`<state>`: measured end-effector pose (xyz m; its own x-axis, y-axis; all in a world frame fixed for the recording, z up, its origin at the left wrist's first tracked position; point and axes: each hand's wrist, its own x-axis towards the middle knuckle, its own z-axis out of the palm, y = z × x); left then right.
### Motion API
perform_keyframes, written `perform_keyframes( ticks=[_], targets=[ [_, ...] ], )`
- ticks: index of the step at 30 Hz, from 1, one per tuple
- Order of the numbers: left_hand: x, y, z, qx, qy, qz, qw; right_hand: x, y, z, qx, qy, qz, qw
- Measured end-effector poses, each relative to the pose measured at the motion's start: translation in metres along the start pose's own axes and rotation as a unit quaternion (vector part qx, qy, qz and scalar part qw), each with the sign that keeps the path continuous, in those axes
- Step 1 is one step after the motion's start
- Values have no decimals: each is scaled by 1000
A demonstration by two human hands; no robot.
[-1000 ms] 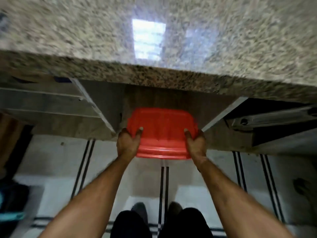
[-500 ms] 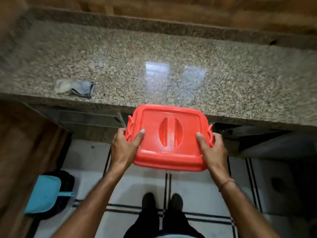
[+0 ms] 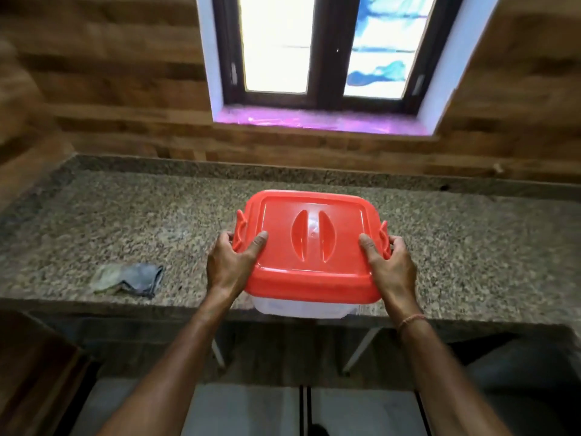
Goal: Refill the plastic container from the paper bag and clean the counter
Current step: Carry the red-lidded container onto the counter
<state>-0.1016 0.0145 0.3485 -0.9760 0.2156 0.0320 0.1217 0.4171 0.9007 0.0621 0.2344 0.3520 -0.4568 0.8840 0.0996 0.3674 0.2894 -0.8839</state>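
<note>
Container: a plastic container [image 3: 298, 309] with a clear body and a red lid [image 3: 309, 247] is held between both hands over the front part of the tabletop [image 3: 471, 247]; its near side overhangs the front edge, and I cannot tell whether its bottom touches the stone.
Long axis: it runs left to right, parallel to the front edge of the tabletop.
Facing: the lid is on and faces up; two curved recesses at its middle run front to back, and a red clasp sits at each short end.
Left hand: the left hand [image 3: 231, 265] grips the left end, thumb on top of the lid, fingers [image 3: 224, 239] curled round the edge by the clasp.
Right hand: the right hand [image 3: 391, 265] grips the right end the same way; a thin bracelet [image 3: 410, 320] is on that wrist.
Cloth: a crumpled grey cloth [image 3: 129, 278] lies on the tabletop left of the container, near the front edge, apart from the left hand.
Behind: a wood-pattern wall [image 3: 110, 73] and a window [image 3: 314, 48] stand beyond the tabletop.
</note>
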Motion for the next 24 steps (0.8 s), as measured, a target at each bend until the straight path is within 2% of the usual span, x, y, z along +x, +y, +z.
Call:
perform_keyframes(
  ticks=[6, 17, 20, 24],
  targets=[
    [81, 24, 61, 28, -11, -7, 1000, 96, 14, 26, -12, 5, 24, 1000],
    [176, 42, 156, 52, -23, -59, 997, 248, 31, 59, -68, -50, 55, 995],
    [195, 44, 171, 56, -70, -65, 994, 274, 32, 57, -113, -72, 50, 990],
    [212, 49, 181, -1, -131, -108, 986, 295, 30, 55, -177, -98, 36, 979]
  ],
)
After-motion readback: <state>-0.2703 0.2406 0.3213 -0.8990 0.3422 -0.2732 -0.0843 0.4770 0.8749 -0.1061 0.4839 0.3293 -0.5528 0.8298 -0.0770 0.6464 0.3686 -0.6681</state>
